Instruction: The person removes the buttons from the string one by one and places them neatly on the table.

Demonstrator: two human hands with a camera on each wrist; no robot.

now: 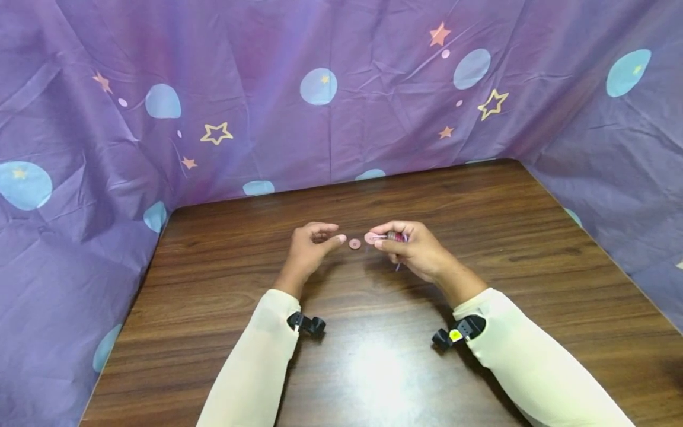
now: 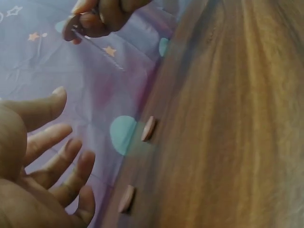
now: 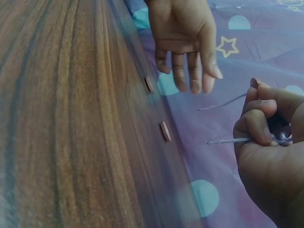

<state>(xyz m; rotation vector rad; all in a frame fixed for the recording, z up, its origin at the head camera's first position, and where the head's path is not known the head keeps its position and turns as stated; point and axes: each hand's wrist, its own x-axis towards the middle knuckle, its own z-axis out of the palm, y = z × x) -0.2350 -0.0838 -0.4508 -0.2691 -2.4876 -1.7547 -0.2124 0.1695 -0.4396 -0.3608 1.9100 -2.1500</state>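
My right hand (image 1: 418, 252) pinches a round pink button (image 1: 370, 238) between thumb and fingertips. A thin pale cord (image 2: 99, 50) runs out from that button and its end hangs free. Strung pieces (image 1: 396, 236) in pink and grey sit within the same hand, and another cord end (image 3: 228, 141) sticks out below its curled fingers. To the left, my left hand (image 1: 312, 249) hovers over the table with fingers loosely spread, holding nothing. A loose pink button (image 1: 354, 244) lies flat between the hands. The left wrist view shows a second loose button (image 2: 127, 199) on the wood.
The brown wood-grain table (image 1: 224, 284) spreads under both arms, with a bright light reflection near the front. A purple curtain (image 1: 373, 130) with stars and blue circles hangs behind and along the sides. Black cameras (image 1: 306, 324) are strapped over the pale sleeves.
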